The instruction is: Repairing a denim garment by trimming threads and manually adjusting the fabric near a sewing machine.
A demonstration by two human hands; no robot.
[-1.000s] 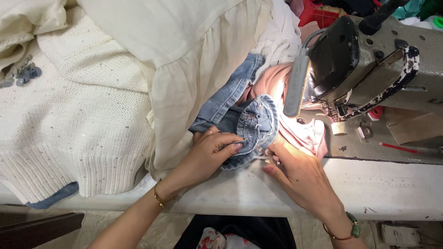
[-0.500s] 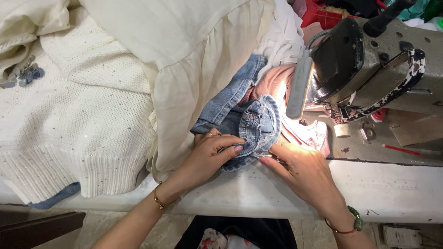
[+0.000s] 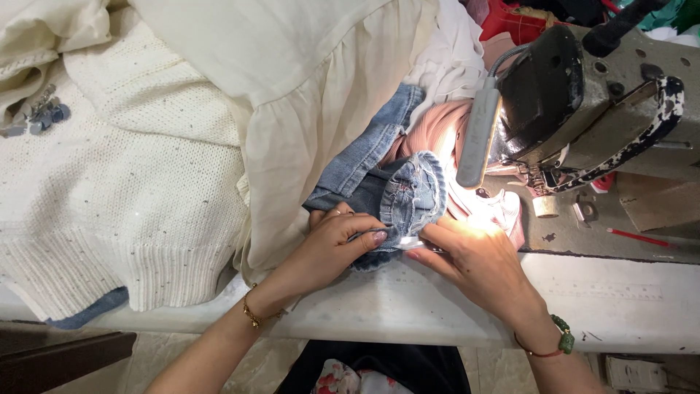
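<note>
Since a second ago: right hand [image 3: 477,266] slid slightly left and up toward denim hem; left hand [image 3: 337,244] barely shifted, same pinch. Left hand curled on folded denim piece [image 3: 408,198], fingertips pressing its frayed edge down onto worktop [image 3: 605,299]. Right hand just right of left, fingers narrow, pinching a small metal tool [image 3: 414,242] at denim edge; tool kind unclear under glare. Denim directly ahead of both hands, touching both. Sewing machine [image 3: 583,102] ahead-right of right hand, its lamp [image 3: 477,135] lit above denim. Pink fabric [image 3: 437,128] behind denim. Cream knit sweater [image 3: 124,197] and cream ruffled garment [image 3: 306,95] left of left hand. Red pencil [image 3: 640,237] far right of right hand.
</note>
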